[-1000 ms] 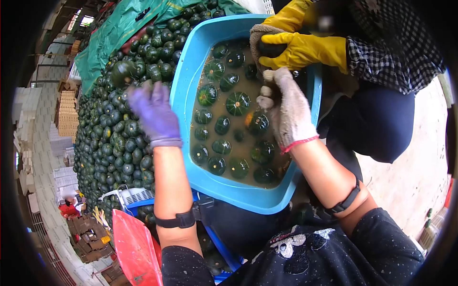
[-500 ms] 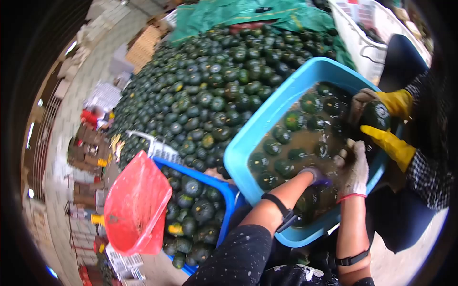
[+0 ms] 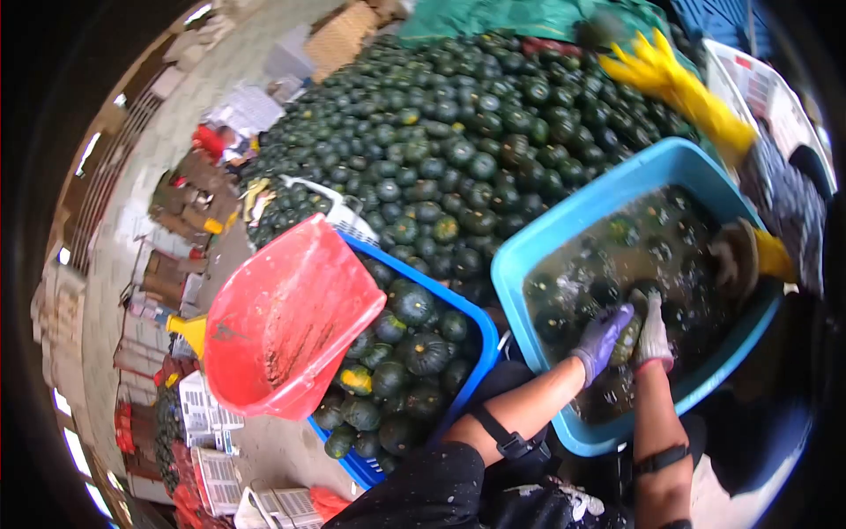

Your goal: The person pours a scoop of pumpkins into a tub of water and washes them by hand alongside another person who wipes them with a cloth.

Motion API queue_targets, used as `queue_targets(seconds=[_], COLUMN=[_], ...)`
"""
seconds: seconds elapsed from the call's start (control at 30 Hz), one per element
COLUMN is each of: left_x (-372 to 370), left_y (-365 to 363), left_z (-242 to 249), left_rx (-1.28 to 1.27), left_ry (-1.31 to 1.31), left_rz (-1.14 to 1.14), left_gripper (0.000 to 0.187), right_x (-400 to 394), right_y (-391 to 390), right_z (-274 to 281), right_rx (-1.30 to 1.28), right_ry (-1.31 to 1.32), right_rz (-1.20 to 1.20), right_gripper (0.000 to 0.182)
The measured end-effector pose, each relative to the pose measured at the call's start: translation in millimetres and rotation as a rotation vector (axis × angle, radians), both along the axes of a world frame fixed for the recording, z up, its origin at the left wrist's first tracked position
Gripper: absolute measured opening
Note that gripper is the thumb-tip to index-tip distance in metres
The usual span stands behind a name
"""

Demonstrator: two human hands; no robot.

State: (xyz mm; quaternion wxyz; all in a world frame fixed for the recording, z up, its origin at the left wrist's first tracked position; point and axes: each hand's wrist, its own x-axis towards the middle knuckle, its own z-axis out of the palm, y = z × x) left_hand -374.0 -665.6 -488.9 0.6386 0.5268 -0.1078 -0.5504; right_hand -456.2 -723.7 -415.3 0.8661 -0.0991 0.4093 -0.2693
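My left hand (image 3: 604,339), in a purple glove, presses against one side of a dark green pumpkin (image 3: 627,342). On its other side is my right hand (image 3: 653,336), in a whitish glove with a red cuff. The pumpkin is held between the two palms, just above muddy water in a light blue tub (image 3: 515,264). More green pumpkins (image 3: 623,231) float around my hands, partly under water.
A co-worker's yellow glove (image 3: 665,79) reaches over the heap of pumpkins (image 3: 423,176), and their other hand holds a brown cloth-like thing (image 3: 736,260) at the tub's right side. A red scoop (image 3: 291,322) lies across a blue crate (image 3: 483,339) of pumpkins.
My hands, apart in the water before, have come together around a pumpkin. The co-worker's yellow glove has swung from the tub to above the heap, with a blurred round thing beyond it. My view has shifted.
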Motion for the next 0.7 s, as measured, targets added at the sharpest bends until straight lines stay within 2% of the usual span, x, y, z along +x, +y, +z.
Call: queue_targets(seconds=[0.03,0.07,0.1,0.13,0.17,0.2,0.27,0.3,0.33,0.37,0.4,0.43,0.47,0.5,0.6,0.63,0.67,0.7], left_x=[3,8,9,16,33,25,5,4,9,15,21,24,26,25,18,13,11,7], left_y=[4,3,0,-8,-12,-8,-3,-1,-1,-4,-5,-9,-13,-11,-7,-8,-7,-7], left_z=[24,26,57,9,-33,-17,-7,6,19,24,30,27,31,43,23,12,21,38], left_rx=[-0.024,0.065,0.085,-0.017,-0.046,-0.093,0.022,0.047,0.065,-0.037,-0.101,-0.124,-0.142,-0.018,0.187,0.081,0.102,0.121], left_ry=[-0.218,-0.119,-0.211,-0.265,-0.345,0.056,-0.088,0.044,0.172,0.467,0.546,0.559,0.571,0.496,-0.603,-0.453,-0.336,-0.220], left_rz=[-0.073,0.010,0.083,0.127,0.030,0.058,0.052,-0.006,-0.058,-0.061,-0.015,0.048,0.113,0.121,0.076,0.126,0.110,0.095], left_gripper=[0.037,0.041,0.040,0.034,0.030,0.027,0.028,0.030,0.031,0.036,0.040,0.042,0.045,0.048,0.051,0.052,0.052,0.051], right_x=[-1,7,21,32,28,19,-1,-5,-6,-1,6,9,5,3,-5,-5,-6,-5], right_y=[9,16,38,67,68,53,6,-6,-1,3,5,4,25,26,16,6,5,5], right_z=[-18,-43,-51,-52,-45,-37,-12,8,-11,-45,-34,-23,-26,-30,-10,-20,-7,-7], right_rx=[-0.154,-0.316,-0.751,-1.166,-1.215,-1.259,-0.736,-0.163,-0.270,-0.388,-0.503,-0.203,-0.477,-0.488,-0.593,-0.678,-0.769,-0.729], right_ry=[0.094,0.197,0.521,0.873,0.842,0.799,0.556,0.323,0.293,0.258,0.222,0.278,0.293,0.277,0.292,0.396,0.527,0.574], right_rz=[-0.016,-0.044,-0.172,-0.248,-0.154,-0.049,0.122,0.057,-0.002,-0.060,-0.115,-0.014,-0.055,-0.090,-0.251,-0.237,-0.264,-0.256], right_gripper=[0.052,0.051,0.051,0.051,0.052,0.054,0.055,0.058,0.061,0.063,0.066,0.053,0.074,0.071,0.059,0.053,0.048,0.045])
